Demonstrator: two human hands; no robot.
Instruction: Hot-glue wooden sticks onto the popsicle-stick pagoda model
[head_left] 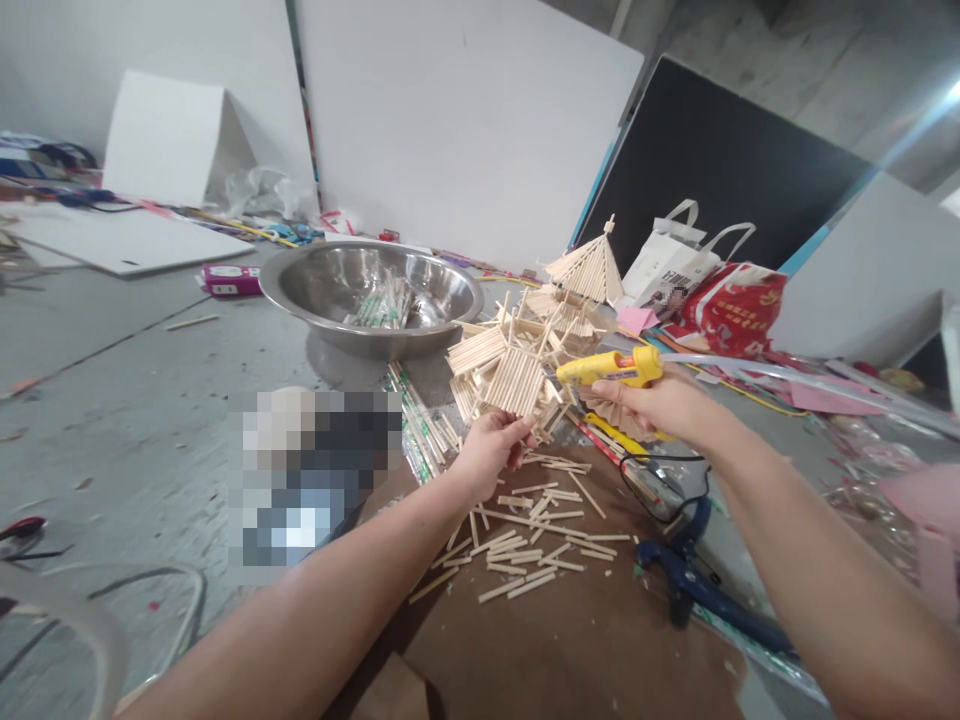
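Observation:
My left hand (496, 450) is closed, its thumb and fingers pinching the lower edge of a small wooden stick panel (516, 378). From the right, my right hand (667, 402) grips a yellow hot glue gun (619, 366). Its nozzle points left, close to the panel's right side; whether they touch I cannot tell. Behind the panel stands a model building made of sticks, with a pointed roof (592, 268) and another slatted section (478, 350) to the left. Short cut sticks (517, 550) lie scattered below my hands on a brown board (540, 650).
A steel basin (289, 310) holding wrapped sticks (386, 303) stands behind on the left. Dark blue cutters (697, 575) and yellow-handled pliers (619, 437) lie on the right. Beyond are a white paper bag (667, 262) and a red bag (731, 308). A blurred patch covers something at left.

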